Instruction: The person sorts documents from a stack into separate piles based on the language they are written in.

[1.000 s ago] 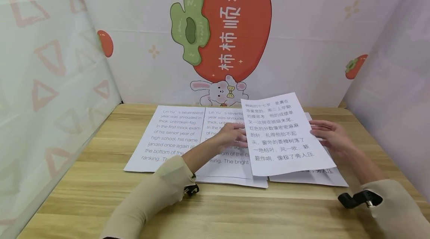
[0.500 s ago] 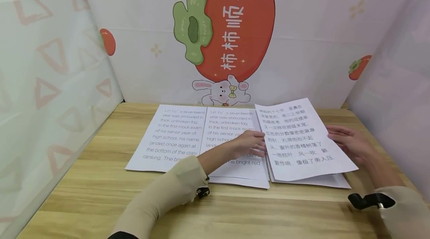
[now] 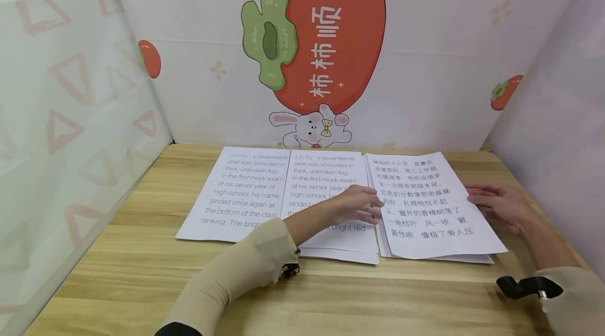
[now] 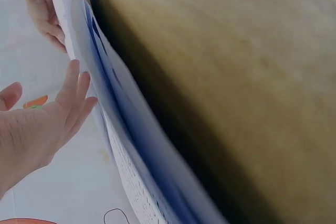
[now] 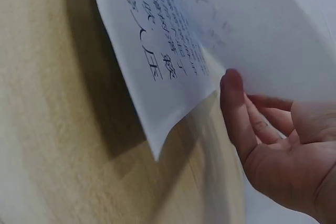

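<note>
In the head view, a white sheet printed with Chinese text (image 3: 420, 205) lies slightly askew over another sheet at the right of the table, its lower right corner raised. My left hand (image 3: 356, 205) is at its left edge, the fingers near straight. The left wrist view shows this left hand (image 4: 52, 116) with fingers extended to the paper's edge and the thumb apart. Along the sheet's right edge is my right hand (image 3: 501, 207), fingers relaxed. In the right wrist view, a fingertip of the right hand (image 5: 278, 156) meets the paper edge (image 5: 168, 103).
Two stacks of English-text sheets, the left stack (image 3: 246, 194) and the middle stack (image 3: 326, 244), lie side by side on the wooden table (image 3: 331, 299). Behind rises a white backdrop (image 3: 189, 100) with a large red persimmon print. White curtain walls stand on both sides.
The Chinese-text sheet has moved right and down toward the table, onto the right-hand sheets. Both hands have moved right with it, uncovering more of the middle stack.
</note>
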`<control>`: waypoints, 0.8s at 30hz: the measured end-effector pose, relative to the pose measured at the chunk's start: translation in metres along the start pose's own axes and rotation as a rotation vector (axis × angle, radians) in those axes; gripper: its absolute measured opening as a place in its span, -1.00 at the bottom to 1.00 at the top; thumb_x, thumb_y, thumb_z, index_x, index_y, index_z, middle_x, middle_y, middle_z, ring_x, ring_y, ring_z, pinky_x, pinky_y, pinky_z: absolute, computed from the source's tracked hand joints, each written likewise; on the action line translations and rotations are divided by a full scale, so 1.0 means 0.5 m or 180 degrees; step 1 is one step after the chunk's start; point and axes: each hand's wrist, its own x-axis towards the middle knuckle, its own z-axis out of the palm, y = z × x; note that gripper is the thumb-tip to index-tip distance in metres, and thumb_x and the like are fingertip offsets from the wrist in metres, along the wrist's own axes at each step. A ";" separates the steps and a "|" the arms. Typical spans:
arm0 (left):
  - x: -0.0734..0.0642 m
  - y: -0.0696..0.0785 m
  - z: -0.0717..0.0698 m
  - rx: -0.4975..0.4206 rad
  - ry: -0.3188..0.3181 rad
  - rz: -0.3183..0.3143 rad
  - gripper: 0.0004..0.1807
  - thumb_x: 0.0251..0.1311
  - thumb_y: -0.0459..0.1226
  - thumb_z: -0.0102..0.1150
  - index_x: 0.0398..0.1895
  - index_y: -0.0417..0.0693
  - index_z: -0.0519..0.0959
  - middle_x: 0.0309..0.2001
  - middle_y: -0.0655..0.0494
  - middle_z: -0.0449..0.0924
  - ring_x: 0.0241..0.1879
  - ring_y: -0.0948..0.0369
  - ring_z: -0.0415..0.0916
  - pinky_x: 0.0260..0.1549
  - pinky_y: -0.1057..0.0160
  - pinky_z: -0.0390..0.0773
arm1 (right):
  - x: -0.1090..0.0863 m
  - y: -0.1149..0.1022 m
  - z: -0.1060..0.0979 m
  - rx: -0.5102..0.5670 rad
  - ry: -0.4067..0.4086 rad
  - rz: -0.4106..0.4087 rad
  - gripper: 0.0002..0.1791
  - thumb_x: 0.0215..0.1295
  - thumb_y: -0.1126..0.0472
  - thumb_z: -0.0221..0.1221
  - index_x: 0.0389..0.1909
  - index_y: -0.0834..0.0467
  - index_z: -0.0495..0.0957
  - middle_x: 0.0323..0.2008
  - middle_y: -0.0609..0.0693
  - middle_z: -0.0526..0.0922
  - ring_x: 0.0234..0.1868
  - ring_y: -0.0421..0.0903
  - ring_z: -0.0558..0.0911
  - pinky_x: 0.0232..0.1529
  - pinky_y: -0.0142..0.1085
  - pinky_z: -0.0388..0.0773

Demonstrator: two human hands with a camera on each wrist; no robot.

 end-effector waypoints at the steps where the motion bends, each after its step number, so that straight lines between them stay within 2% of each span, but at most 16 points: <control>1: -0.001 0.001 0.001 0.0002 0.0011 -0.0008 -0.26 0.30 -0.44 0.21 0.52 -0.41 0.20 0.21 -0.21 0.59 0.09 -0.06 0.65 -0.04 0.12 0.76 | 0.000 -0.002 0.000 -0.0188 0.0029 0.0035 -0.74 0.47 0.21 0.26 0.12 -0.02 0.67 -0.26 -0.38 0.68 -0.26 -0.29 0.70 -0.25 -0.34 0.74; 3: -0.002 0.001 0.000 0.0017 0.0034 -0.0018 -0.26 0.30 -0.44 0.22 0.52 -0.41 0.21 0.19 -0.19 0.61 0.07 -0.05 0.66 -0.04 0.12 0.76 | 0.000 -0.007 0.001 -0.0505 0.0070 0.0088 -0.50 0.47 0.16 0.27 0.33 0.28 0.49 -0.25 -0.37 0.64 -0.27 -0.30 0.68 -0.24 -0.33 0.74; 5: -0.002 0.001 -0.001 0.0035 0.0055 -0.0024 -0.27 0.30 -0.44 0.22 0.52 -0.40 0.22 0.17 -0.17 0.62 0.05 -0.05 0.66 -0.05 0.13 0.76 | -0.001 -0.011 0.001 -0.0727 0.0087 0.0127 -0.25 0.48 0.13 0.26 0.45 0.51 0.20 -0.23 -0.34 0.62 -0.27 -0.31 0.67 -0.23 -0.33 0.74; 6: -0.002 0.002 -0.002 0.0033 0.0068 -0.0029 -0.27 0.30 -0.43 0.22 0.52 -0.39 0.23 0.15 -0.16 0.63 0.05 -0.05 0.67 -0.05 0.13 0.76 | -0.001 -0.012 0.001 -0.0791 0.0092 0.0148 -0.19 0.49 0.12 0.25 0.47 0.54 0.11 -0.21 -0.31 0.63 -0.27 -0.31 0.67 -0.23 -0.32 0.74; 8: -0.003 0.003 -0.003 0.0046 0.0084 -0.0018 -0.29 0.31 -0.43 0.22 0.51 -0.38 0.25 0.16 -0.17 0.62 0.05 -0.05 0.67 -0.04 0.13 0.76 | -0.001 -0.015 0.000 -0.0870 0.0084 0.0181 -0.18 0.52 0.12 0.21 0.48 0.57 0.06 -0.17 -0.24 0.65 -0.27 -0.31 0.67 -0.22 -0.32 0.75; 11: -0.005 0.002 -0.006 0.0080 0.0096 0.0003 -0.31 0.32 -0.42 0.20 0.50 -0.38 0.27 0.17 -0.20 0.62 0.06 -0.06 0.68 -0.04 0.14 0.76 | -0.001 -0.018 -0.003 -0.0830 0.0068 0.0212 -0.20 0.54 0.15 0.18 0.47 0.59 0.03 -0.18 -0.14 0.70 -0.28 -0.29 0.70 -0.21 -0.30 0.76; 15: -0.010 0.001 -0.016 0.0138 0.0103 0.0012 -0.34 0.34 -0.41 0.20 0.48 -0.37 0.29 0.19 -0.23 0.60 0.08 -0.08 0.67 -0.05 0.14 0.76 | -0.003 -0.021 -0.001 -0.0875 0.0121 0.0148 -0.24 0.51 0.23 0.19 0.42 0.64 0.06 -0.20 -0.12 0.70 -0.29 -0.34 0.69 -0.21 -0.29 0.77; 18: -0.018 0.004 -0.031 0.0232 0.0163 0.0042 -0.39 0.38 -0.37 0.18 0.46 -0.34 0.34 0.22 -0.20 0.60 0.07 -0.04 0.68 -0.07 0.16 0.76 | -0.007 -0.030 0.010 -0.1105 0.0210 0.0025 -0.29 0.50 0.25 0.19 0.37 0.66 0.14 -0.14 0.12 0.71 -0.31 -0.35 0.67 -0.23 -0.31 0.76; 21: -0.028 0.007 -0.051 0.0397 0.0277 0.0093 -0.45 0.44 -0.31 0.12 0.45 -0.29 0.39 0.23 -0.16 0.60 0.07 0.01 0.70 -0.08 0.20 0.76 | -0.008 -0.047 0.031 -0.1291 0.0282 -0.0053 -0.31 0.49 0.22 0.21 0.35 0.65 0.20 -0.02 0.38 0.65 -0.30 -0.27 0.70 -0.25 -0.31 0.76; 22: -0.032 0.008 -0.058 0.0464 0.0320 0.0116 -0.47 0.45 -0.30 0.11 0.44 -0.27 0.41 0.22 -0.14 0.61 0.06 0.03 0.70 -0.08 0.21 0.76 | -0.007 -0.052 0.039 -0.1325 0.0285 -0.0071 -0.31 0.50 0.20 0.21 0.35 0.65 0.22 0.01 0.42 0.63 -0.29 -0.23 0.71 -0.26 -0.32 0.76; 24: -0.041 0.008 -0.073 0.0607 0.0392 0.0167 -0.48 0.46 -0.29 0.11 0.44 -0.25 0.42 0.20 -0.13 0.63 0.07 0.03 0.70 -0.08 0.21 0.76 | -0.004 -0.062 0.056 -0.1369 0.0294 -0.0071 -0.30 0.50 0.15 0.21 0.36 0.61 0.25 0.01 0.38 0.64 -0.27 -0.18 0.72 -0.26 -0.34 0.74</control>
